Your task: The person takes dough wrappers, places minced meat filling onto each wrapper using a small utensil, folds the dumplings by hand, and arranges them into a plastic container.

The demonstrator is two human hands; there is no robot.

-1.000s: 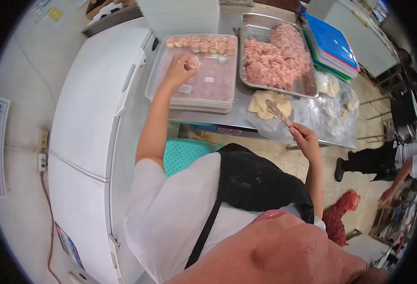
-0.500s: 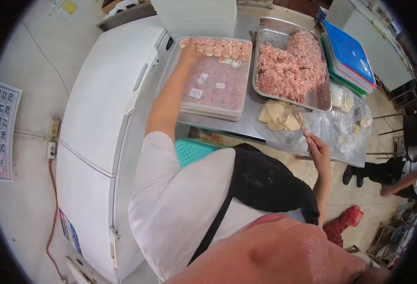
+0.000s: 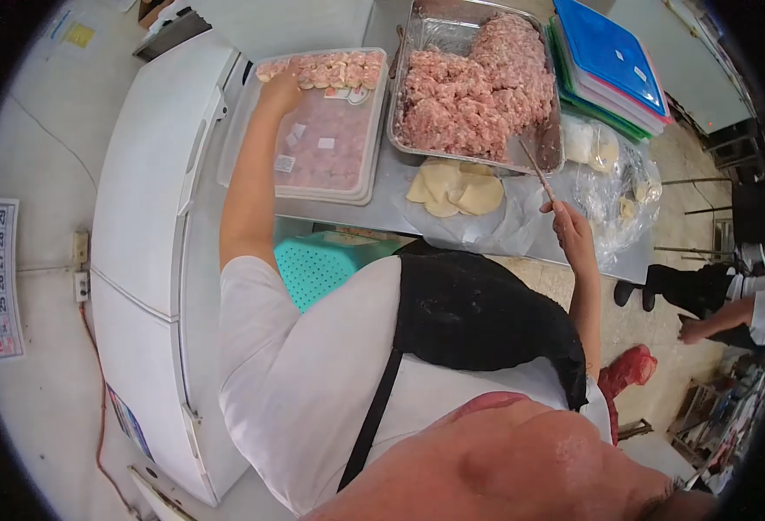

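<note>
My left hand point(image 3: 282, 91) reaches over a clear plastic tray point(image 3: 334, 156), its fingertips among the small meat dumplings point(image 3: 339, 71) lined up along the far edge. The fingers look closed around a dumpling, which the hand mostly hides. My right hand point(image 3: 571, 230) grips a slim spatula point(image 3: 534, 165) by its near end. The tip of that spatula is at the bare near-right corner of a metal pan point(image 3: 434, 30), beside the mound of pink ground meat point(image 3: 478, 91). Between the hands lies a pile of round pale wrappers point(image 3: 456, 187) on a plastic sheet.
Blue, pink and green lids point(image 3: 612, 56) are stacked right of the pan. A clear plastic bag point(image 3: 612, 213) with pale lumps lies at the right. A teal perforated basket point(image 3: 321, 269) sits below the table edge. A white refrigerator point(image 3: 152, 200) stands left. Another person's arm point(image 3: 721, 321) shows far right.
The whole view has shifted, so the table sits further left and higher. The spatula has moved from over the wrappers to the pan's near-right corner. My left hand stays at the dumpling row.
</note>
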